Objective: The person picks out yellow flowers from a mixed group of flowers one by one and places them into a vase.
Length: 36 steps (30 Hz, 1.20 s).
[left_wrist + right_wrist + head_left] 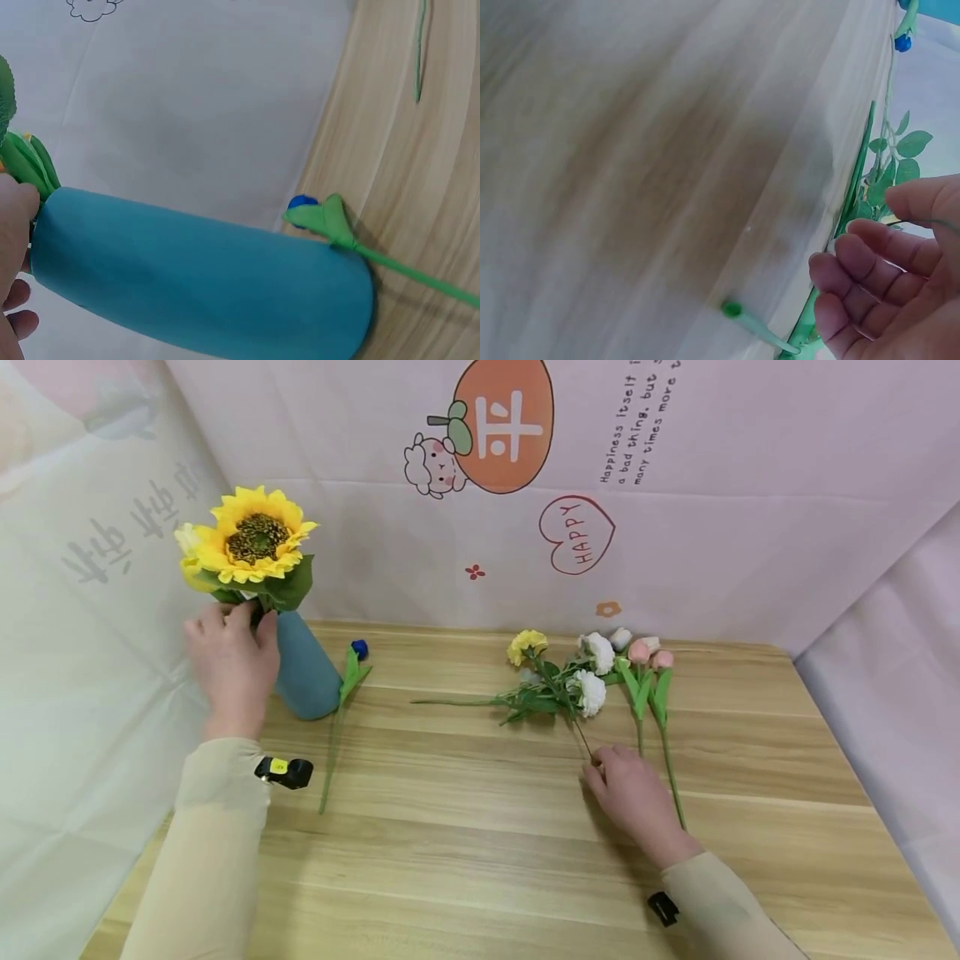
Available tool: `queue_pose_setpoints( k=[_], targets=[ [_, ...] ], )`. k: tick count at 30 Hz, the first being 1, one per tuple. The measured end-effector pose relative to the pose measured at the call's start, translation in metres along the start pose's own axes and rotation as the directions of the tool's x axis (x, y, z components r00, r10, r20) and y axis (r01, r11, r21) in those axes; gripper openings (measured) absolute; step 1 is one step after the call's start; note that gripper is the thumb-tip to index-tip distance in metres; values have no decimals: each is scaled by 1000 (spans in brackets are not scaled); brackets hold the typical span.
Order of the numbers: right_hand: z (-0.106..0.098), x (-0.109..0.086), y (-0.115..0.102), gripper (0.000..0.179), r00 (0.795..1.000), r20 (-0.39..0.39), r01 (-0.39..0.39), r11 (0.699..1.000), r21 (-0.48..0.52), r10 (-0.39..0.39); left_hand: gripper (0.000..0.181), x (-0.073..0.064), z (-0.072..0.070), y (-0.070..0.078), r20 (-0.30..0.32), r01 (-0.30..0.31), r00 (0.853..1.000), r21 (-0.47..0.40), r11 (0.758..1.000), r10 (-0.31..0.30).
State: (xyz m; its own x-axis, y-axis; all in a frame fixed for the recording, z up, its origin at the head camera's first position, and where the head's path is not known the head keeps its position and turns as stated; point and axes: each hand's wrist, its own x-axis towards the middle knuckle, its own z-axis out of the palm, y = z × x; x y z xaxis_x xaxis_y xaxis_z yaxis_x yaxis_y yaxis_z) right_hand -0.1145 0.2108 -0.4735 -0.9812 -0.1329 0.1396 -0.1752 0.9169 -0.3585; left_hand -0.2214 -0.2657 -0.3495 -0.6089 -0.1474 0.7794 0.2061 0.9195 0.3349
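Observation:
A blue-green vase [306,672] stands at the left of the table with a sunflower [258,537] and paler yellow blooms above its mouth. My left hand [232,660] grips the vase at its mouth, fingers close against the green stems [34,163] and partly hiding the rim. My right hand [633,793] pinches the thin stem of a yellow flower [527,646] between thumb and index finger. The other right fingers are curled loosely in the right wrist view. White flowers [588,692] and green leaves overlap that stem.
A blue tulip [360,649] lies beside the vase, its stem pointing toward the front. Right of the white flowers lie pink tulips [639,652], their stems running close by my right hand. Printed cloth [420,552] hangs behind and along the sides of the wooden table [450,843].

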Motion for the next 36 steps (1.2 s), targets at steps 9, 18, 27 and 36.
queue_pose_setpoints(
  k=[9, 18, 27, 36],
  targets=[
    [-4, 5, -7, 20, 993, 72, -108, 982, 154, 98, 24, -4, 5, 2, -88, 73, 992, -153, 986, -87],
    [-8, 8, -34, 18, 991, 10, -129, 955, 269, 131, 25, -6, 4, 1, 58, 207, 978, -109, 972, -202],
    [7, 6, -59, 11, 999, 42, -15, 958, 285, 4, 21, -63, 33, 25, 145, 204, 972, -150, 967, -183],
    [20, -3, -67, 6, 971, 158, 128, 952, 279, -177, 15, -122, 69, 86, 579, -48, 801, -196, 979, 155]
  ],
)
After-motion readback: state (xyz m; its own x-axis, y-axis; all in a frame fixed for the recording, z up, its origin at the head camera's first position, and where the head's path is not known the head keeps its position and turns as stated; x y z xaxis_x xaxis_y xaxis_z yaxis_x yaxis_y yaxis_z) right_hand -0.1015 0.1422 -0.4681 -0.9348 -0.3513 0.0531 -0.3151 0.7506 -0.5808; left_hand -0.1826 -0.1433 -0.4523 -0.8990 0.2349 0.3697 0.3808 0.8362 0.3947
